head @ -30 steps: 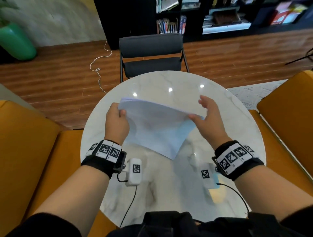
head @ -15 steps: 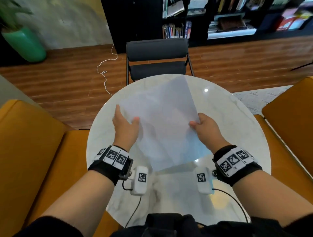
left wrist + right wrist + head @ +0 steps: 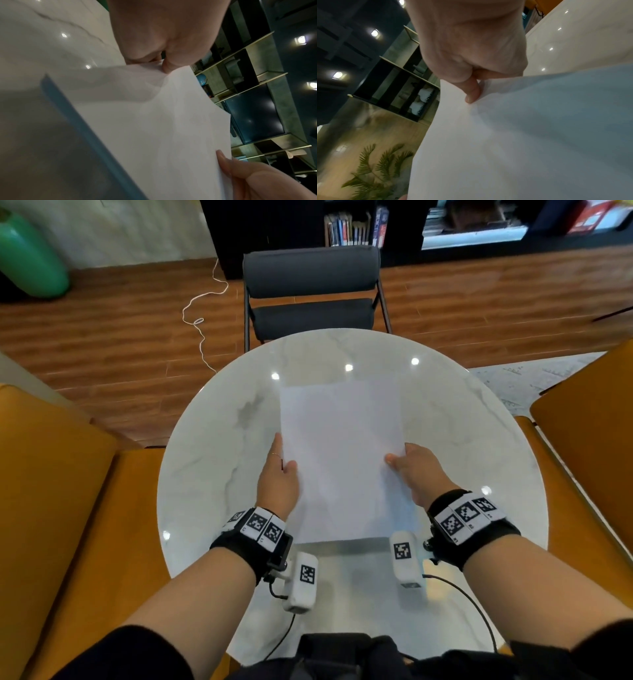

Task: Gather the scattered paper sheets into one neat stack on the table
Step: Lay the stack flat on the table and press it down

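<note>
A squared-up stack of white paper sheets is held upright and tilted over the round white marble table, its lower edge near the tabletop. My left hand pinches the stack's left edge, thumb on the near face. My right hand pinches the right edge the same way. The left wrist view shows the paper stack from the side, my left hand gripping it at the top. In the right wrist view my right hand has its thumb pressed on the paper stack.
A dark grey chair stands at the table's far side. Orange seats flank the table: one seat to the left, another seat to the right. A white cable lies on the wood floor.
The sheets were loose and skewed in my hands a second ago. Now they are aligned into one straight rectangle, raised on edge, with both hands lower on its sides.
</note>
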Tool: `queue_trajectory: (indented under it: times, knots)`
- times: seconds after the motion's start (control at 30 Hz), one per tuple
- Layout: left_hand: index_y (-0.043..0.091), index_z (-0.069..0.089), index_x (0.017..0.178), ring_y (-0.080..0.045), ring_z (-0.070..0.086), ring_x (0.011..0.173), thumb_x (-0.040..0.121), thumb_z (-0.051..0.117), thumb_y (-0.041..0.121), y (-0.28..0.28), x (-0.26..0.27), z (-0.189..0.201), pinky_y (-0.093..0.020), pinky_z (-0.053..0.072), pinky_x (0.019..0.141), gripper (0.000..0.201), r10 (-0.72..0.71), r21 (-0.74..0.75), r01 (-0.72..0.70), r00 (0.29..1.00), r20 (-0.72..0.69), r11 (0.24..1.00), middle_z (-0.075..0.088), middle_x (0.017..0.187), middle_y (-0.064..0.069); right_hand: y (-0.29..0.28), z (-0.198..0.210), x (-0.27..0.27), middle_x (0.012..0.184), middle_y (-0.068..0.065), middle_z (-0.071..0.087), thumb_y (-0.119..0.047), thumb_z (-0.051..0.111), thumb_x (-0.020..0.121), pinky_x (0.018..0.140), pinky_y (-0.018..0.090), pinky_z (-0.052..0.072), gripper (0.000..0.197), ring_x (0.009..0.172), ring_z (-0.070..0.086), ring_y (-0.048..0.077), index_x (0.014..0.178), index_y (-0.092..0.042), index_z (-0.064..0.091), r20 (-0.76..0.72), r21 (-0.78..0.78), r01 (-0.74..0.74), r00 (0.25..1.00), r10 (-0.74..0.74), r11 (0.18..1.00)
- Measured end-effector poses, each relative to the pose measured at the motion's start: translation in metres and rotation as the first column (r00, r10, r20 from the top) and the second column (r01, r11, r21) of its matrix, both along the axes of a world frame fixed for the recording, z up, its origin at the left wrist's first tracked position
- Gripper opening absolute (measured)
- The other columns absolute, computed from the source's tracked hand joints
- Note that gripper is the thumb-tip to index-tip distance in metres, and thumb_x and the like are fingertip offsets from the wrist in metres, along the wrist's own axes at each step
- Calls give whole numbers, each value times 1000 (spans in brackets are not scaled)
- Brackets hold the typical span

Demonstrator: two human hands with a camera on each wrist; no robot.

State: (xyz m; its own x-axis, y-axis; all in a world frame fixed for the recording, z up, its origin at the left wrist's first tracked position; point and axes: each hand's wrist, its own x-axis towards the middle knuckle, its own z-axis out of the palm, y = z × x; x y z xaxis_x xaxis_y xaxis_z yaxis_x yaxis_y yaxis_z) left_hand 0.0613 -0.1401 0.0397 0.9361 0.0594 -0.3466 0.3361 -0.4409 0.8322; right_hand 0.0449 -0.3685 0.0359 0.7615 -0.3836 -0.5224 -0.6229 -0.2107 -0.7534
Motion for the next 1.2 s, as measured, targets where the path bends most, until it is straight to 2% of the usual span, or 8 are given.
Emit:
queue_trajectory:
  times: [0.1, 0.17, 0.37, 0.67, 0.83, 0.97, 1.07, 1.2]
  knots:
    - [25, 27, 151, -19, 41, 138, 98, 40, 14, -8, 20, -16, -25, 26, 115, 55, -4, 43, 6, 999, -40, 999, 40, 153, -1, -9, -13, 10, 93, 13, 57, -15, 55, 96, 52, 14, 41, 15, 69, 53, 18, 95, -1, 59, -79, -80, -70, 995, 63, 994]
    - [24, 28, 151, -20, 44, 135, 98, 40, 16, -13, 33, -25, -26, 28, 114, 55, -32, 88, 37, 998, -56, 995, 44, 150, -2, -13, -20, 18, 99, 17, 59, -19, 53, 97, 65, 18, 40, 19, 85, 59, 28, 96, 0, 58, -117, -137, -134, 986, 119, 981]
    - [24, 35, 149, -16, 51, 93, 95, 47, 15, -28, 72, -53, -18, 34, 86, 56, -70, 187, 81, 995, -65, 979, 56, 100, -3, -22, -32, 54, 112, 18, 60, -16, 51, 97, 76, 27, 37, 31, 110, 57, 35, 118, 6, 55, -201, -203, -161, 972, 120, 966]
    - [24, 24, 152, -24, 59, 92, 95, 46, 18, -30, 88, -71, -30, 46, 89, 62, -145, 354, 169, 985, -92, 920, 58, 103, -11, -17, -52, 71, 101, 12, 53, -11, 47, 93, 72, 27, 35, 22, 91, 53, 28, 110, 1, 52, -225, -315, -190, 967, 121, 930]
    - [28, 16, 153, -29, 55, 118, 91, 55, 24, -28, 89, -72, -40, 43, 105, 73, -117, 349, 145, 988, -99, 926, 52, 130, -14, -20, -55, 68, 113, 12, 57, -18, 61, 88, 74, 35, 46, 35, 100, 59, 33, 118, -7, 46, -162, -415, -171, 980, 113, 894]
    - [34, 21, 151, -29, 45, 125, 88, 60, 23, -27, 95, -64, -39, 39, 107, 74, -239, 560, 240, 968, -77, 793, 36, 142, -8, -23, -52, 71, 135, 14, 43, -19, 69, 83, 96, 43, 40, 70, 118, 47, 34, 143, -18, 35, -174, -710, -363, 921, 349, 603]
    - [31, 39, 145, -28, 28, 137, 89, 46, 0, -32, 97, -58, -33, 26, 113, 64, -570, 640, 449, 822, -21, 623, 28, 153, -1, -20, -53, 77, 150, 10, 36, -2, 53, 85, 102, 42, 34, 63, 128, 40, 34, 143, -24, 43, -236, -763, -531, 759, 606, 368]
    - [18, 31, 149, -28, 21, 143, 88, 40, -3, -37, 101, -54, -36, 29, 114, 65, -736, 634, 646, 654, -174, 425, 23, 156, -5, -18, -47, 85, 151, 8, 35, -2, 43, 89, 105, 39, 34, 56, 132, 37, 31, 142, -20, 44, -339, -682, -678, 626, 703, 274]
